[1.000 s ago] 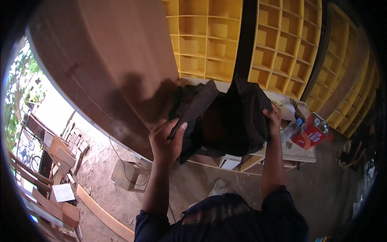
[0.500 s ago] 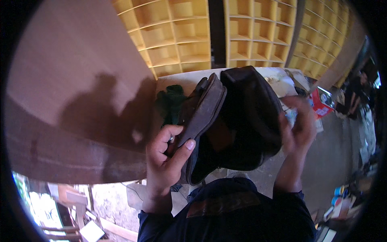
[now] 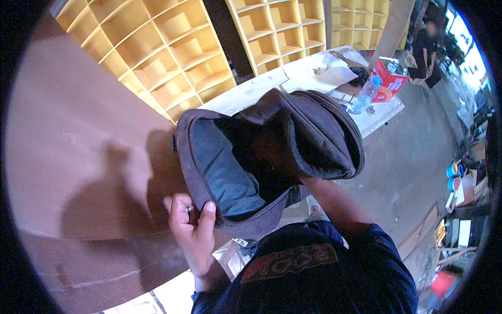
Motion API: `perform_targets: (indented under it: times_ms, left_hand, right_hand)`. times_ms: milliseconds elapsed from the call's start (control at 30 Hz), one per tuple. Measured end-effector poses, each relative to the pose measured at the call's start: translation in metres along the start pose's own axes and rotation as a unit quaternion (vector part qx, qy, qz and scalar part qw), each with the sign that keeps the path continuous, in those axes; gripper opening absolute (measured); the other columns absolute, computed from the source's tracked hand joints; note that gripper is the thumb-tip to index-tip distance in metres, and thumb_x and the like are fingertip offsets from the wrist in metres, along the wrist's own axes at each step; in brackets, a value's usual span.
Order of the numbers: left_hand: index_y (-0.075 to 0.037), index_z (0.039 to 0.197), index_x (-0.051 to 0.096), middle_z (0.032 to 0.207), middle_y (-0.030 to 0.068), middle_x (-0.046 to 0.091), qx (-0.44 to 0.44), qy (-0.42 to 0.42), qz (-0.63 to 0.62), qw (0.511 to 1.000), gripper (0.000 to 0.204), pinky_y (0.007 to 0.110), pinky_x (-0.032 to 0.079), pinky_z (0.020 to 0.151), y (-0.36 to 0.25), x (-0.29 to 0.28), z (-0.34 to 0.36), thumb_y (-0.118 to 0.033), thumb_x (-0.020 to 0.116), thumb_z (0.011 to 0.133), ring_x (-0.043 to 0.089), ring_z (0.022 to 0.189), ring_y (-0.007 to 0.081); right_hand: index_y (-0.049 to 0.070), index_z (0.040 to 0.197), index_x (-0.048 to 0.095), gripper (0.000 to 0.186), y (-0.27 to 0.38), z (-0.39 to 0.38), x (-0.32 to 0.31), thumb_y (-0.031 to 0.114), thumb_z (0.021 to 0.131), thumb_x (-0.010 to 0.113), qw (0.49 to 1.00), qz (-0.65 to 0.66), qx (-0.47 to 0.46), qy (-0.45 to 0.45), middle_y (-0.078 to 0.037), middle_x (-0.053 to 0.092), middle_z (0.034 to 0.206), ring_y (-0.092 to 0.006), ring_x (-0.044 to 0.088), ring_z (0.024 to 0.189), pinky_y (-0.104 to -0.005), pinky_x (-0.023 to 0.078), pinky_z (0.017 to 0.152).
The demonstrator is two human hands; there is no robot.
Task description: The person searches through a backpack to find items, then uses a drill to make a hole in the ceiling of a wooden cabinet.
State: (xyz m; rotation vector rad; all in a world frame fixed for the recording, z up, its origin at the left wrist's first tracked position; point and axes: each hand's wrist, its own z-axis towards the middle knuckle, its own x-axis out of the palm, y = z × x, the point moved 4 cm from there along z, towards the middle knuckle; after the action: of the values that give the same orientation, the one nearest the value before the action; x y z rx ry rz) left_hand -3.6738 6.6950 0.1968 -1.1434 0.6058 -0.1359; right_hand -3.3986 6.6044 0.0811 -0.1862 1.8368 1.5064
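Note:
A dark zippered bag (image 3: 235, 222) hangs wide open in front of me, its blue-grey lining (image 3: 222, 165) showing. My left hand (image 3: 193, 225) is closed on the near left edge of the bag, thumb on the rim and a ring on one finger. My right hand (image 3: 282, 159) reaches into the bag's dark inside. The forearm enters beneath the raised padded flap (image 3: 324, 133). Shadow and the flap hide the right fingers, so what they touch does not show.
Beyond the bag stands a white worktop (image 3: 308, 76) with a clear plastic bottle (image 3: 368, 94) and a red can (image 3: 389, 78). Yellow cubbyhole shelves (image 3: 178, 47) line the back. A large brown panel (image 3: 78, 157) rises at left. A person (image 3: 426, 49) sits at far right.
My right hand has gone from beside the bag to inside it. The bag has turned and opened wider, with my left hand lower on its edge. My view has swung to the right.

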Motion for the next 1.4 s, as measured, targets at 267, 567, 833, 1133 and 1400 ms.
perform_targets:
  times_ms: [267, 567, 833, 1133, 1400]
  left_hand:
    - [-0.008, 0.082, 0.053, 0.080, -0.0025, 0.058, -0.019, 0.057, -0.088, 0.994, 0.023, 0.022, 0.034, 0.060, -0.025, 0.032, -0.012, -0.013, 0.076, 0.081, 0.044, 0.066, 0.0032]
    - [-0.001, 0.090, 0.061, 0.085, 0.0050, 0.066, -0.020, -0.033, -0.023, 0.999, 0.046, 0.029, 0.045, 0.069, -0.058, 0.060, -0.019, -0.033, 0.084, 0.066, 0.057, 0.077, 0.0136]
    - [-0.002, 0.080, 0.062, 0.076, 0.0093, 0.069, 0.065, -0.052, -0.150, 0.985, 0.043, 0.030, 0.048, 0.062, -0.069, 0.105, -0.028, -0.033, 0.089, 0.068, 0.065, 0.069, 0.0188]
    - [-0.005, 0.073, 0.062, 0.072, 0.0096, 0.068, 0.134, 0.146, -0.125, 0.972, 0.034, 0.032, 0.050, 0.062, -0.074, 0.102, -0.007, -0.028, 0.086, 0.073, 0.065, 0.062, 0.0213]
    - [0.002, 0.088, 0.062, 0.088, 0.0121, 0.070, 0.052, -0.249, -0.138, 0.957, 0.051, 0.038, 0.054, 0.081, -0.097, 0.150, -0.026, -0.042, 0.084, 0.071, 0.066, 0.081, 0.0237]
  right_hand:
    - [0.003, 0.130, 0.064, 0.033, -0.050, 0.011, -0.050, 0.013, 0.098, 0.066, 0.968, 0.216, 0.005, -0.127, -0.009, 0.071, 0.111, -0.0232, 0.071, 0.094, -0.0379, 0.057, 0.076]
    - [0.003, 0.131, 0.063, 0.034, -0.077, 0.010, -0.058, 0.013, 0.098, 0.066, 0.952, 0.286, -0.011, -0.106, -0.009, 0.071, 0.113, -0.0234, 0.071, 0.095, -0.0379, 0.057, 0.076]
    - [0.003, 0.132, 0.063, 0.035, -0.090, 0.005, -0.061, 0.013, 0.098, 0.067, 0.945, 0.313, -0.014, -0.093, -0.010, 0.071, 0.114, -0.0236, 0.071, 0.096, -0.0380, 0.057, 0.077]
    - [0.003, 0.133, 0.062, 0.036, -0.102, 0.001, -0.068, 0.014, 0.098, 0.067, 0.940, 0.325, -0.018, -0.103, -0.010, 0.070, 0.115, -0.0239, 0.071, 0.097, -0.0380, 0.057, 0.078]
    - [0.003, 0.134, 0.061, 0.038, -0.088, 0.006, -0.054, 0.014, 0.098, 0.067, 0.951, 0.296, -0.043, -0.079, -0.010, 0.070, 0.116, -0.0241, 0.071, 0.098, -0.0381, 0.058, 0.078]
